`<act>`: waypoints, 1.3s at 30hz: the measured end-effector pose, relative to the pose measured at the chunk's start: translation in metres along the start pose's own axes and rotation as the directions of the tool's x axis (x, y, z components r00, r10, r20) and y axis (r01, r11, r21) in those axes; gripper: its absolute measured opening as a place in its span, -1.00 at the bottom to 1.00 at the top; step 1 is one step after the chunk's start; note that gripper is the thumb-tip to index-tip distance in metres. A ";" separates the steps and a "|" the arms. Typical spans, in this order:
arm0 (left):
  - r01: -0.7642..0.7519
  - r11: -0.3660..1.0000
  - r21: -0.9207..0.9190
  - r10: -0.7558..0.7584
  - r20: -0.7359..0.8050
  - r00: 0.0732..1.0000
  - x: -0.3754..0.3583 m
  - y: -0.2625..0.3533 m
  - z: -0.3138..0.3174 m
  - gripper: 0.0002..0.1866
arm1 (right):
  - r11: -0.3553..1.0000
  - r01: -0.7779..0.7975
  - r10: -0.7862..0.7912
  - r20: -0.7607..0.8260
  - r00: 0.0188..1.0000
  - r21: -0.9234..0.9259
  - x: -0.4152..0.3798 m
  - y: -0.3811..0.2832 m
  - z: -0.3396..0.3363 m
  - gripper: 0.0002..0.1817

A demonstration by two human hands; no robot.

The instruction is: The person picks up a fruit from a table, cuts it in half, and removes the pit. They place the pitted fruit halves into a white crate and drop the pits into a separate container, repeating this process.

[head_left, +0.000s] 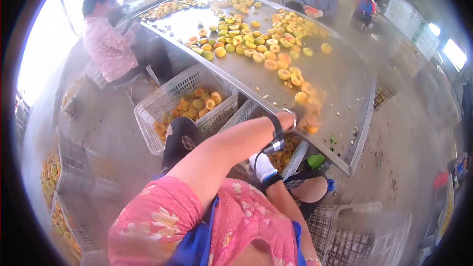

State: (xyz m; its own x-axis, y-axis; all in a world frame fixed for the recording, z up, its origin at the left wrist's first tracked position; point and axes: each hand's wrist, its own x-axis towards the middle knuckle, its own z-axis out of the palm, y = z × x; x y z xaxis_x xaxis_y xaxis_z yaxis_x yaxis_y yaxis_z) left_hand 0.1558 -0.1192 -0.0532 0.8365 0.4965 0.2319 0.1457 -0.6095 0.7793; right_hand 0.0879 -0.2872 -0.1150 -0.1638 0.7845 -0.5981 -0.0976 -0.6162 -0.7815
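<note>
My left arm reaches over the near edge of the metal table [340, 83]. At its end my left hand [304, 116] is smeared by motion beside several orange fruit halves [301, 98], so its fingers cannot be made out. Lower down, below the table edge, my right hand [262, 166] wears a white glove. It is beside a crate of fruit pieces [282, 160], partly behind my left forearm and a strap-mounted device [274, 145]; its fingers are not clear. Halved yellow and green fruits [241, 37] spread across the table.
A white crate [148, 113] with fruit halves stands left of my knees. Empty-looking crates [345, 231] lie at lower right. A green object [316, 160] is by the table corner. One person [111, 44] sits at left; another [318, 0] is across the table.
</note>
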 end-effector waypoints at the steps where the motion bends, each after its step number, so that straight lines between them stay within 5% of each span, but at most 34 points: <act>1: -0.034 0.958 -0.286 0.029 -0.021 0.999 -0.008 0.004 -0.012 -0.46 | 0.991 0.049 -0.048 -0.014 0.999 0.122 -0.002 -0.001 0.001 -0.82; 2: -0.071 0.834 -0.547 0.057 -0.042 0.997 -0.016 0.004 -0.022 -0.51 | 0.966 0.099 -0.095 -0.028 0.995 0.241 -0.005 -0.002 0.003 -0.83; 3: 0.150 0.538 -0.830 -0.160 0.074 0.984 -0.032 0.039 -0.043 -0.57 | 0.935 0.088 -0.070 -0.066 0.995 0.343 -0.023 -0.017 0.006 -0.83; 4: 0.109 0.464 -0.879 -0.190 0.022 0.982 -0.047 0.048 -0.052 -0.59 | 0.894 0.188 -0.122 -0.183 0.976 0.406 -0.016 -0.010 0.008 -0.82; 5: 0.062 0.389 -0.919 -0.227 -0.030 0.973 -0.062 0.052 -0.060 -0.60 | 0.914 0.100 -0.015 -0.213 0.977 0.394 -0.023 -0.016 0.003 -0.77; 8: -0.075 0.171 -0.982 -0.322 -0.128 0.938 -0.109 0.050 -0.081 -0.64 | 0.855 0.227 -0.154 -0.191 0.970 0.466 -0.043 -0.034 0.002 -0.62; 9: -0.125 0.102 -0.987 -0.353 -0.153 0.923 -0.124 0.048 -0.086 -0.66 | 0.864 0.349 -0.251 -0.291 0.923 0.363 -0.050 -0.039 0.010 -0.61; 11: -0.223 0.340 -0.914 -0.298 -0.329 0.896 -0.150 0.029 -0.083 -0.64 | 0.888 0.438 -0.387 -0.286 0.877 0.138 -0.054 -0.041 0.006 -0.61; 12: -0.259 0.221 -0.940 -0.302 -0.318 0.899 -0.162 0.029 -0.088 -0.64 | 0.786 0.612 -0.593 -0.388 0.706 -0.087 -0.053 -0.045 0.017 -0.75; 13: -0.290 0.098 -0.952 -0.303 -0.306 0.903 -0.174 0.029 -0.092 -0.63 | 0.780 0.620 -0.611 -0.312 0.728 -0.081 -0.055 -0.047 0.017 -0.72; 15: -0.146 0.786 -0.601 -0.262 -0.537 0.802 -0.201 0.050 -0.094 -0.47 | 0.594 0.733 -0.804 -0.220 0.552 -0.332 -0.045 -0.049 0.019 -0.70; 16: -0.004 0.963 -0.271 -0.171 -0.619 0.767 -0.214 0.070 -0.095 -0.37 | 0.672 0.614 -0.725 -0.199 0.659 -0.415 -0.062 -0.066 0.024 -0.66; 17: 0.154 0.983 0.096 -0.053 -0.659 0.750 -0.222 0.079 -0.097 -0.25 | 0.632 0.593 -0.747 -0.189 0.638 -0.498 -0.058 -0.069 0.025 -0.65; 20: 0.099 0.982 0.159 0.041 -0.700 0.713 -0.228 0.034 -0.081 -0.25 | 0.493 0.588 -0.825 -0.129 0.550 -0.641 -0.036 -0.068 0.022 -0.56; 21: 0.083 0.978 0.192 0.082 -0.718 0.691 -0.229 0.028 -0.078 -0.27 | 0.597 0.587 -0.766 -0.171 0.619 -0.547 -0.041 -0.070 0.027 -0.58; 22: -0.043 0.997 -0.067 -0.017 -0.706 0.708 -0.230 0.028 -0.079 -0.32 | 0.690 0.571 -0.699 -0.203 0.686 -0.444 -0.051 -0.076 0.036 -0.60; 24: -0.254 0.791 -0.557 -0.181 -0.609 0.772 -0.228 0.027 -0.081 -0.40 | 0.831 0.492 -0.549 -0.234 0.803 -0.259 -0.068 -0.084 0.047 -0.66; 27: -0.355 0.045 -0.934 -0.240 -0.355 0.904 -0.225 0.032 -0.085 -0.44 | 0.908 0.409 -0.418 -0.261 0.870 -0.093 -0.076 -0.091 0.055 -0.72; 30: -0.308 -0.018 -0.951 -0.177 -0.300 0.937 -0.232 0.044 -0.092 -0.49 | 0.900 0.421 -0.435 -0.293 0.851 -0.112 -0.073 -0.093 0.055 -0.70; 33: -0.310 -0.034 -0.950 -0.283 -0.288 0.915 -0.237 0.042 -0.090 -0.51 | 0.700 0.495 -0.679 -0.266 0.684 -0.514 -0.062 -0.089 0.048 -0.66; 36: -0.316 -0.045 -0.948 -0.385 -0.276 0.881 -0.241 0.037 -0.089 -0.54 | 0.639 0.454 -0.707 -0.240 0.665 -0.622 -0.054 -0.080 0.047 -0.55; 38: -0.315 0.579 -0.752 -0.290 -0.551 0.782 -0.233 -0.019 -0.068 -0.54 | 0.665 0.352 -0.630 -0.242 0.738 -0.659 -0.063 -0.086 0.057 -0.65; 39: -0.340 0.540 -0.770 -0.277 -0.543 0.793 -0.234 -0.011 -0.070 -0.54 | 0.731 0.311 -0.555 -0.264 0.789 -0.608 -0.069 -0.092 0.063 -0.66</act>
State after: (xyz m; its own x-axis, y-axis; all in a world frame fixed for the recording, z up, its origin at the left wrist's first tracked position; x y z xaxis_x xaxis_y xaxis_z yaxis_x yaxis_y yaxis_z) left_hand -0.0785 -0.1862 -0.0752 0.3356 0.8980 0.2844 -0.6124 -0.0214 0.7903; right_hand 0.0466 -0.2894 0.0094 0.1843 0.9792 -0.0846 0.4746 -0.1640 -0.8648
